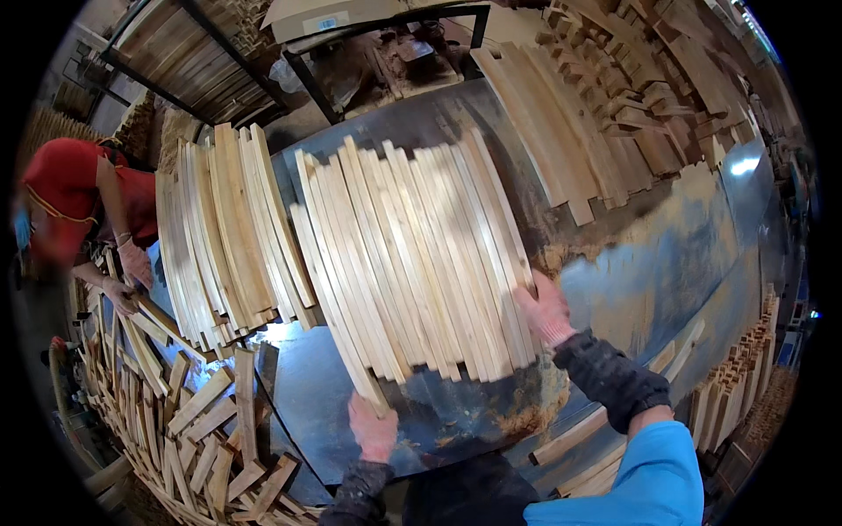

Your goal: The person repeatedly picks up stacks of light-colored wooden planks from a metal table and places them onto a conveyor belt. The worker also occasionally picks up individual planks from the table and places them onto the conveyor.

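Note:
A broad row of pale wooden strips (421,263) lies side by side on the blue metal table in front of me. My left hand (374,427), in a pink work glove, is closed on the near end of the leftmost wooden strip (338,324), which juts toward me past the others. At the row's right side, my gloved right hand (544,309) rests against the outermost strip, its fingers extended and partly hidden by the hand.
Left of the row lies another batch of strips (224,237), beside a co-worker in red (74,188) handling wood. Loose offcuts (206,430) heap at the lower left. Boards (548,131) and stacked blocks lie at the far right. Sawdust covers parts of the table (649,280).

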Motion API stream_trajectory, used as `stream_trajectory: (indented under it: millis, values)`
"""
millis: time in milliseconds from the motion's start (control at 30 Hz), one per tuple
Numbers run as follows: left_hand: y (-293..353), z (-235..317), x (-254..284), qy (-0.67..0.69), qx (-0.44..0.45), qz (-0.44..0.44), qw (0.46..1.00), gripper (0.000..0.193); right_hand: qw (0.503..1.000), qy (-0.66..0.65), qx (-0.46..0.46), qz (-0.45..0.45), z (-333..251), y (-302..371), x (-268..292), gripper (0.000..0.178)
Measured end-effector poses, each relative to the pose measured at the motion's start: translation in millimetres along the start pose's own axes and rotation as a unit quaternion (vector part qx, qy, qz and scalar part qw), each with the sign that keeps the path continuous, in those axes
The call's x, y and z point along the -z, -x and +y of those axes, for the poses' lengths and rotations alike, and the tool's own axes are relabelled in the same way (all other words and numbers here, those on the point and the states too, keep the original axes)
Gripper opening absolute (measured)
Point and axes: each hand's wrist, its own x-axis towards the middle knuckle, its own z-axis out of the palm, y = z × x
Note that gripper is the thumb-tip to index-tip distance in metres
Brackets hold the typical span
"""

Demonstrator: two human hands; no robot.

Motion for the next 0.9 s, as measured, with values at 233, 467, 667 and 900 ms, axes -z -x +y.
stream_trajectory:
  millis: [233, 467, 667, 900]
  values:
    - [-14.1, -5.0, 65.3, -0.089, -0.058, -0.169, 0.980, 0.092, 0.979, 0.135, 0.148, 0.039, 111.3, 19.1, 21.0, 0.057]
    - [-126.3, 45.3, 43.0, 0.000, 0.002, -0.143, 0.990, 0.093, 0.984, 0.141, 0.094, 0.058, 85.1, -4.5, -24.9, 0.066]
    - [-123.4, 28.9, 30.8, 0.293, -0.020, -0.140, 0.946, 0.089, 0.978, -0.190, -0.051, -0.066, 46.6, -6.7, -8.4, 0.061]
    - [-125.5, 26.0, 34.4, 0.410, 0.003, -0.161, 0.898, 0.089, 0.948, -0.257, -0.113, -0.149, 24.4, -14.1, -5.9, 0.062]
